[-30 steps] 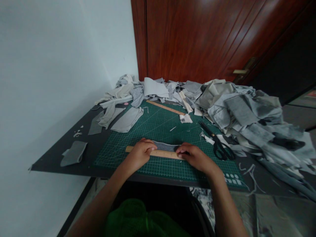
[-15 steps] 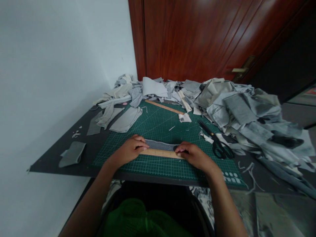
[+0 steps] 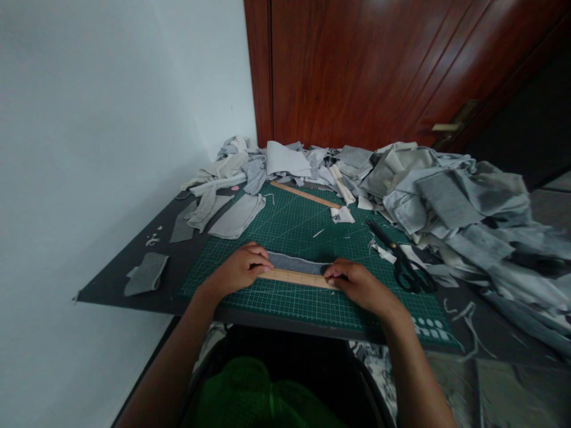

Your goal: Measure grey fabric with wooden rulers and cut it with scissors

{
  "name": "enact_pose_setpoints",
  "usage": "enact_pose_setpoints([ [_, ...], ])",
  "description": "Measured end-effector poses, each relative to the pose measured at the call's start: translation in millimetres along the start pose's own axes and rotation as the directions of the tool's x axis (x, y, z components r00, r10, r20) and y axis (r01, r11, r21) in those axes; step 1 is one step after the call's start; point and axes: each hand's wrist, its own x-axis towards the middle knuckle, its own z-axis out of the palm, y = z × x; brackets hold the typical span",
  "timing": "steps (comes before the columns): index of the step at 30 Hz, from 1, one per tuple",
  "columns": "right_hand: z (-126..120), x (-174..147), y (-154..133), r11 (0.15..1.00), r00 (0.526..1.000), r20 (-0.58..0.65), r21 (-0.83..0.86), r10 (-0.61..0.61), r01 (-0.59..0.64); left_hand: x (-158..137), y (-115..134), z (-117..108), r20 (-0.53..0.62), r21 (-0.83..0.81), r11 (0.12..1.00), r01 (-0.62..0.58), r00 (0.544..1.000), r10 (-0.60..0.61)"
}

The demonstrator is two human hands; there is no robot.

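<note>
Showing along the far side of a wooden ruler [image 3: 297, 277], the grey strip [image 3: 297, 263] lies before you on the green mat [image 3: 276, 303], near the middle of the counter's [image 3: 116, 288] front edge. Your left grip [image 3: 241, 267] rests at the strip's left end, your right grip [image 3: 357, 279] at its right, both touching the ruler; thumb and fingers sit close together, but I cannot tell whether anything is clamped between them. Black scissors [image 3: 394, 245] lie beyond your right grip; a cloth heap [image 3: 450, 199] covers the counter's back right corner.
</note>
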Motion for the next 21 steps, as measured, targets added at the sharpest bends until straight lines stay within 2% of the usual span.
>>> enact_pose_setpoints([
  [16, 0.1, -0.1, -5.2, 0.999, 0.999, 0.008, -0.008, 0.035, -0.035, -1.7, 0.1, -4.9, -0.002, 0.003, 1.0, 0.013, 1.0, -0.013],
  [21, 1.1, 0.6, -5.0, 0.999, 0.999, 0.005, -0.005, 0.054, -0.054, -0.5, 6.1, -6.6, 0.021, 0.097, 0.993, 0.061, 0.998, -0.063],
])
